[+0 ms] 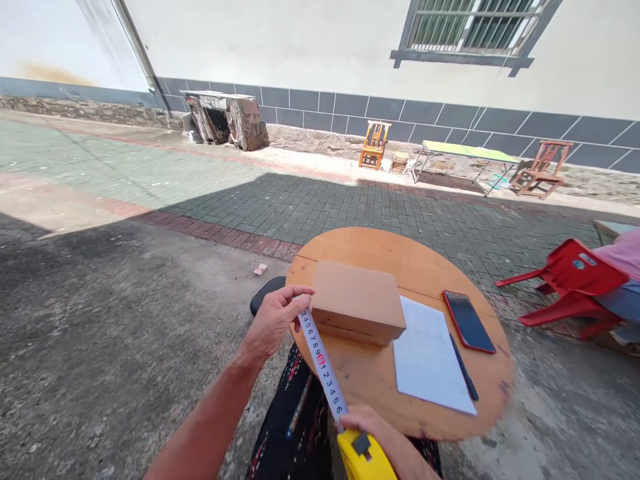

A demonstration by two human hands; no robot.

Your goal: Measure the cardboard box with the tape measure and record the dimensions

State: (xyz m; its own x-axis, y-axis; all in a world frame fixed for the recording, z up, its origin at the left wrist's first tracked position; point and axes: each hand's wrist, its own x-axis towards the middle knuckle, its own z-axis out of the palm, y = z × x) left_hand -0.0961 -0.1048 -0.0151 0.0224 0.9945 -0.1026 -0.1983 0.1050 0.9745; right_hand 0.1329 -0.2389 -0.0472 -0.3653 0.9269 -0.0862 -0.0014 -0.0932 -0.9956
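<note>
My left hand (274,321) pinches the free end of a white measuring tape blade (323,363) beside the left end of a closed cardboard box (356,300). The blade runs down and right to a yellow tape measure case (364,457), which my right hand (383,437) grips at the lower edge of the view. The box lies on a round wooden table (380,257). The tape is stretched out near the box's left side, above the table's near-left edge.
On the table lie a white sheet of paper (427,357), a dark pen (464,377) and a red-cased phone (469,321). A red plastic chair (573,280) with a seated person in pink stands right. Wooden chairs, a green folding table and a wall are far behind.
</note>
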